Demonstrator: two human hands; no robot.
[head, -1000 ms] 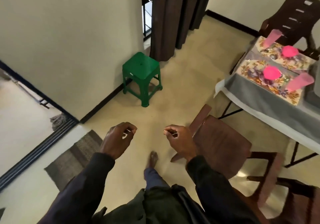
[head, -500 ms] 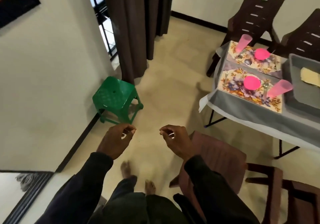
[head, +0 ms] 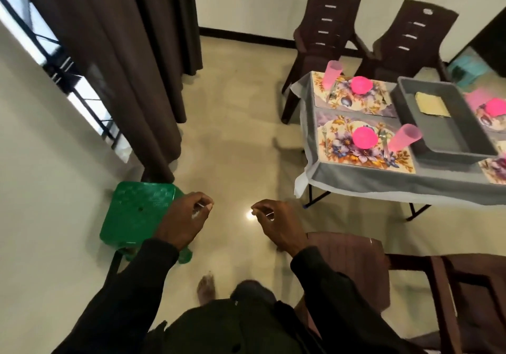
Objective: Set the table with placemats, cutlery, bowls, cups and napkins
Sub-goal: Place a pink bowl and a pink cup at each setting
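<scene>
Left hand (head: pixel 183 222) pinches a thin shiny item (head: pixel 201 208), right hand (head: pixel 276 225) likewise; the set table (head: pixel 356 178) lies well apart, ahead-right.

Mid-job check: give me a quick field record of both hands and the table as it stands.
left hand: fingers curled, pinches a small pale item, too blurred to name
right hand: fingers curled, pinches a small shiny item
hands' place: over the floor, apart from the table
near setting: placemat, pink bowl, pink cup, fork
far setting: second placemat, second bowl, second cup
tray: on the table, yellow cloth inside
stool: green, beside left hand
</scene>
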